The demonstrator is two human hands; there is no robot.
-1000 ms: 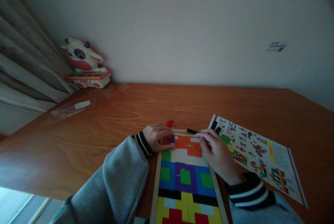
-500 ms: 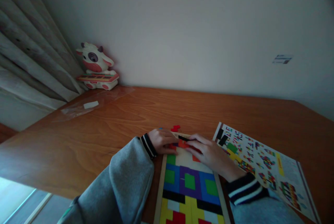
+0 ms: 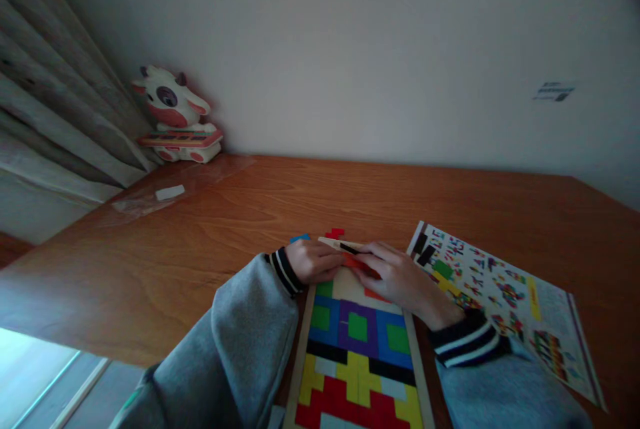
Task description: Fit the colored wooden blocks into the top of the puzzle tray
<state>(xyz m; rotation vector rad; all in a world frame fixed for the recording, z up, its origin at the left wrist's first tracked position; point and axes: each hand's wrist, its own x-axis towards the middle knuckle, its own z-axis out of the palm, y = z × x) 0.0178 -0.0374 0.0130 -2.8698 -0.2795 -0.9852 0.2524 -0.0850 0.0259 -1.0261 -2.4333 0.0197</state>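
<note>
A wooden puzzle board (image 3: pixel 424 394) lies in front of me, filled over much of its area with flat coloured pieces. At its far left corner is my left hand (image 3: pixel 315 261), fingers bent and held together over the pieces; what lies under them is hidden. My right hand (image 3: pixel 400 279) reaches in from the right, thumb and fingertips closed about an orange-red puzzle piece (image 3: pixel 353 261). Just beyond that piece, a narrow black piece (image 3: pixel 349 249) lies at a slant by the right fingertips. Bare pale wood (image 3: pixel 347 286) shows below the hands.
Right of the board lies a printed pattern sheet (image 3: pixel 500 282) with loose black, green (image 3: pixel 443 269) and yellow pieces on it. Beyond the board are a red piece (image 3: pixel 335 233) and a blue piece (image 3: pixel 300 238). A toy cow with a keyboard (image 3: pixel 177 116) stands at the back left.
The view has tilted down slightly, showing more of the board's near part. My left hand has shifted slightly over the corner, and my right fingers have drawn in closer round the orange-red piece.
</note>
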